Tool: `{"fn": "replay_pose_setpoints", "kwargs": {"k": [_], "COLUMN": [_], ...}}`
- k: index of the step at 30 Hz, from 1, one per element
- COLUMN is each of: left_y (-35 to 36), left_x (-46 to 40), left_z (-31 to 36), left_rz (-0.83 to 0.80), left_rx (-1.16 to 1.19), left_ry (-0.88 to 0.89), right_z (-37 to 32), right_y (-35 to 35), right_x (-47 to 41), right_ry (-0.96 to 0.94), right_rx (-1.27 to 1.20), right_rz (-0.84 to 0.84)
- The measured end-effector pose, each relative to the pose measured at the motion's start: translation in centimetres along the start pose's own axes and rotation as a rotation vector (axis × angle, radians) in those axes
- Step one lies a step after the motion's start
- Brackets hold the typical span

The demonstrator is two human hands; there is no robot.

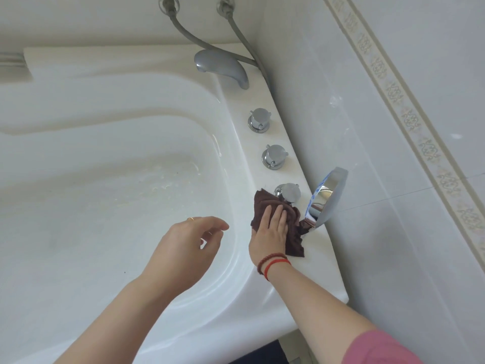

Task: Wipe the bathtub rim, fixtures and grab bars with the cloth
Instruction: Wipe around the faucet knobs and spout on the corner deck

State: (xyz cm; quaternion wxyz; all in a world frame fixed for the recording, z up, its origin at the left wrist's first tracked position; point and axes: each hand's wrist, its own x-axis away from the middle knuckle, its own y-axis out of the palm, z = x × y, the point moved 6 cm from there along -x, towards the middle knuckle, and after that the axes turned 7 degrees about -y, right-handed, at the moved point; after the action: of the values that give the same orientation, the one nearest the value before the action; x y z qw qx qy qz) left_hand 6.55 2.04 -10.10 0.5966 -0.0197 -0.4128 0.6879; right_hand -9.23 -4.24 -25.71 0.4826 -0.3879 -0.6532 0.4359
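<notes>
Right hand (270, 228): we log it lower centre-right of the frame, fingers straight and laid flat, pressing the brown cloth (278, 224) onto the bathtub rim (312, 261). Red bracelets (273, 262) circle the wrist; a pink sleeve (380, 348) shows at the lower right corner.

Cloth: crumpled, lying on the rim, its upper edge touching the base of the nearest chrome knob (288, 193).

Left hand (189, 248): we note it left of the right hand, hovering over the tub basin (91, 193), fingers loosely curled, gripping nothing, a ring (190, 219) on one finger.

Round chrome shower head (326, 197): tilted on the rim just right of the cloth.

Two further knobs (274, 156) (259, 120): spaced along the rim toward the upper centre.

Spout (221, 67): above them, with two grey hoses (210, 30) running to the wall.

Tiled wall (393, 127): right side of the frame.
</notes>
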Motion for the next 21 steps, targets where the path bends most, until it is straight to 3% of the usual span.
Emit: {"fn": "replay_pose_setpoints", "kwargs": {"k": [2,6,9,16,21], "left_y": [0.2,0.7,0.8,0.7,0.5], "left_x": [-0.1,0.0,0.2,0.4,0.6], "left_z": [0.3,1.0,1.0,0.3,-0.1], "left_rz": [0.004,-0.012,-0.019,0.010,0.025], "left_rx": [0.002,0.016,0.014,0.001,0.008], "left_ry": [0.011,0.019,0.018,0.016,0.002], "right_z": [0.1,2.1,2.7,-1.7,-2.8], "right_y": [-0.3,0.3,1.0,-1.6,-3.4], "right_x": [-0.3,1.9,3.8,-3.9,-8.4], "right_ry": [-0.019,-0.214,-0.293,-0.311,-0.133], "right_rx": [-0.045,0.140,0.133,0.120,-0.002], "right_rz": [0.002,0.042,0.009,-0.112,-0.146]}}
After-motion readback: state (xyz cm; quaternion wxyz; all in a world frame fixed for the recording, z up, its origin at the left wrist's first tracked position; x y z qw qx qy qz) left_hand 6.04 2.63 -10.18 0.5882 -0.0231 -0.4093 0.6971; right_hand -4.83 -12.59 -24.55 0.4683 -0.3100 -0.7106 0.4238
